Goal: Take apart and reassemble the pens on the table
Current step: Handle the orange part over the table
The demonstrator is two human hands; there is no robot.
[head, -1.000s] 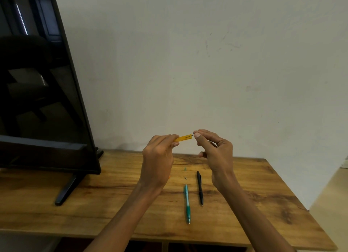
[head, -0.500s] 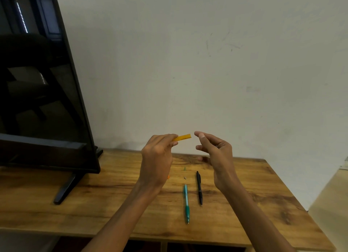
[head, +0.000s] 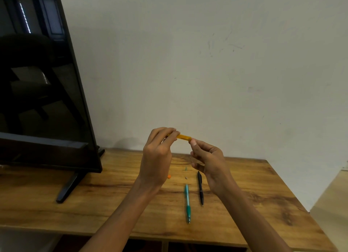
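My left hand (head: pixel 158 157) is raised above the table and pinches a yellow pen barrel (head: pixel 184 137) that points right. My right hand (head: pixel 210 162) is just right of it, fingers curled, with one fingertip at the barrel's free end. Whether that hand holds a small part is hidden. On the wooden table (head: pixel 94 210) below lie a teal pen (head: pixel 187 202) and a black pen (head: pixel 200 188), side by side and lengthwise. Three small loose bits lie near them: an orange piece (head: pixel 169 176), a green piece (head: pixel 186 168) and a tiny dark piece (head: pixel 186 178).
A large black screen (head: pixel 37 101) stands at the left on the table, its stand foot (head: pixel 66 188) reaching toward me. A pale wall runs close behind the table. The table's right edge (head: pixel 301 202) drops to the floor.
My right hand let go of the barrel's end, drew slightly away, and has now come back to touch that end. The barrel has tilted so its right end is lower.
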